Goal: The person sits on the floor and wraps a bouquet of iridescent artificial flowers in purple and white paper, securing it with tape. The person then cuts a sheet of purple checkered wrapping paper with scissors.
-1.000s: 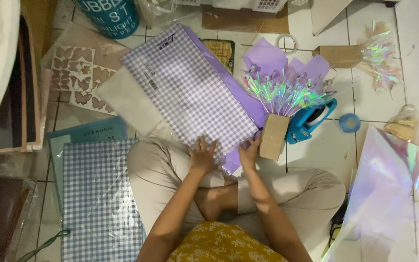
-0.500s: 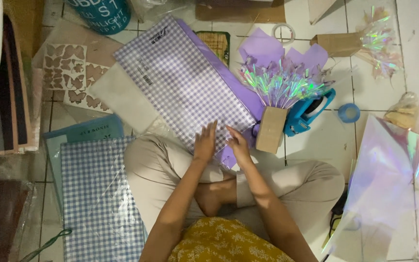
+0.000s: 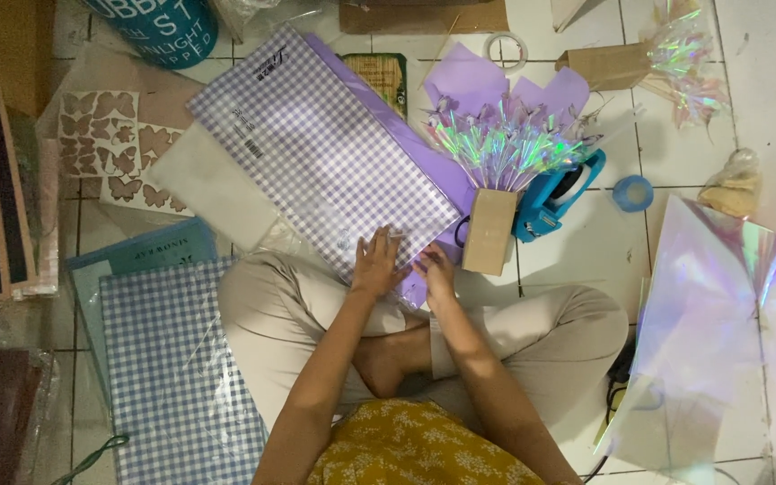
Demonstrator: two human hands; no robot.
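Observation:
A purple-and-white checked wrapping sheet (image 3: pixel 325 153) lies on the tiled floor over a plain purple sheet (image 3: pixel 410 148). My left hand (image 3: pixel 375 260) presses flat on the checked sheet's near corner, fingers spread. Just to its right, my right hand (image 3: pixel 436 274) pinches the near edge of the sheets. I sit cross-legged right behind them. A bouquet of iridescent film and purple paper (image 3: pixel 505 135) in a brown paper cone (image 3: pixel 489 230) lies to the right of my hands.
A blue tape dispenser (image 3: pixel 554 196) and a blue tape roll (image 3: pixel 632 192) lie right of the bouquet. Blue checked sheets (image 3: pixel 168 368) lie at the left, iridescent film (image 3: pixel 720 305) at the right, butterfly cut-outs (image 3: pixel 110 148) at upper left, a teal bucket (image 3: pixel 159 27) beyond.
Both hands have slid to the right along the near edge of the checked sheet, and the view has shifted slightly.

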